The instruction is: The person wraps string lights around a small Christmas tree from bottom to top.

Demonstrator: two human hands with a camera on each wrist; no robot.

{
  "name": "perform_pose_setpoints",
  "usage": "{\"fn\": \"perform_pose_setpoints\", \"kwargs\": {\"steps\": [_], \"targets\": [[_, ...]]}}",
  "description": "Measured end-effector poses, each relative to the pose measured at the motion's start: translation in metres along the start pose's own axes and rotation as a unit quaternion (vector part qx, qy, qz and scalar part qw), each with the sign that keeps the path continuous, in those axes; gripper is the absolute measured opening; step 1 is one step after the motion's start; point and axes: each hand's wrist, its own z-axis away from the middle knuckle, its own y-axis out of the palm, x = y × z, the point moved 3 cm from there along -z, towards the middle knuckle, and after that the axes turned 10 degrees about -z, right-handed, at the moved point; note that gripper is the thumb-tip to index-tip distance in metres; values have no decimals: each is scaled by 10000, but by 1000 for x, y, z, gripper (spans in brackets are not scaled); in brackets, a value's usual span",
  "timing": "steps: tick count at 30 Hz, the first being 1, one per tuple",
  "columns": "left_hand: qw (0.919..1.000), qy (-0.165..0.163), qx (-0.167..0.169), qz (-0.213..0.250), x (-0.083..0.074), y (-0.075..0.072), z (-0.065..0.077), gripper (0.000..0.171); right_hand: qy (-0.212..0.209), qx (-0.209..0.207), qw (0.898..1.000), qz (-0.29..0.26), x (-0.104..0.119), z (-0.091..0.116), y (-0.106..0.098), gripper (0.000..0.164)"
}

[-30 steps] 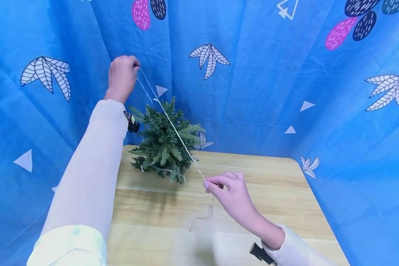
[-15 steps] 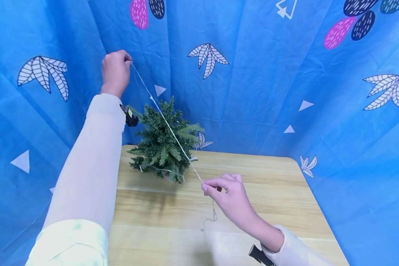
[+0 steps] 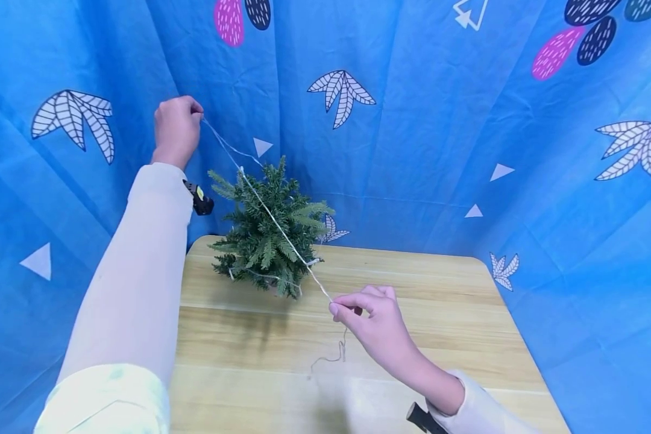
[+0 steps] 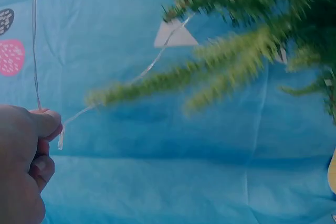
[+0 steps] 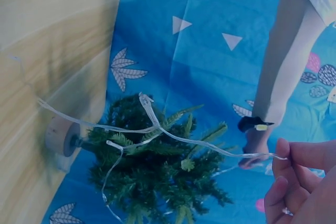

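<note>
- Left hand (image 3: 176, 129): thumb and finger pinched on wire (image 3: 273, 220), up at tree-top height, just left of the tree.
- Right hand (image 3: 377, 319): also pinching wire between thumb and index, above table (image 3: 439, 325), lower and nearer the person.
- Wire runs slantwise between both hands, crossing in front of tree (image 3: 263, 238); from where I stand it looks nearly straight.
- Second strand goes from left hand back to the treetop. Thin tail hangs under right hand; can't tell if its end touches the table.
- Small clear bulb (image 4: 60, 139) dangles just under left fingertips; more little bulbs along the wire.
- Another length lies across the tree's lower front branches.
- Tree: green, upright, round base (image 5: 62, 136), near the table's far left.
- Left cuff has black device (image 3: 202, 202) with a yellow label, too small for me to read. Right cuff: another black device (image 3: 424, 417).
- Blue curtain (image 3: 412, 120) around the table: white leaves, triangles, pink and dark drops printed on it.
- Sleeves pale, left one (image 3: 130, 271) reaching farther.
</note>
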Motion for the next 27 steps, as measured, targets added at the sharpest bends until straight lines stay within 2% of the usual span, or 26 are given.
{"fn": "perform_pose_setpoints", "kwargs": {"steps": [7, 14, 22, 27], "targets": [[9996, 22, 255, 117, 32, 5, 10, 42, 37, -12, 10000, -10, 0, 2, 3, 10], [9990, -95, 265, 340, 60, 15, 26, 41, 45, -53, 10000, -18, 1, 6, 0, 13], [9974, -339, -96, 633, 74, 9, 41, 42, -194, -169, 9996, 66, -1, 10, -8, 8], [9946, -520, -141, 889, 78, 4, 50, 44, -295, -254, 9992, 73, -2, 12, -12, 7]]}}
